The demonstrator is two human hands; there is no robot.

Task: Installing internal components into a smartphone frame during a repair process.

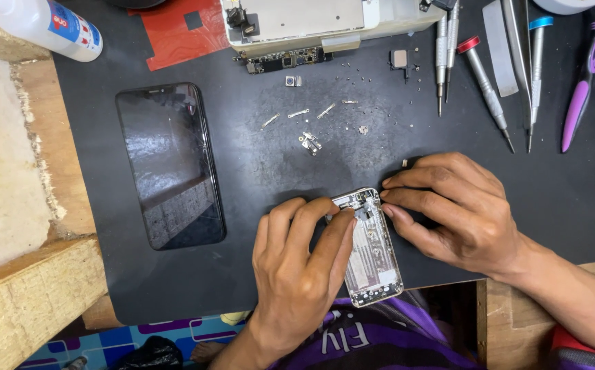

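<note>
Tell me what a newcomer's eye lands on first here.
Both hands, left hand and right hand, press on an opened phone body at the black mat's near edge. To their left lies a dark intact phone, screen up. Screwdrivers line the far right, with tiny screws scattered mid-mat.

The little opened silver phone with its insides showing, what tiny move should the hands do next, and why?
Probably lift out the small part at the top end of the opened silver phone body. Both the left hand and right hand already pinch there with their fingertips, and loose tiny metal screws and brackets lie on the black work mat, suggesting fasteners are out.
</note>
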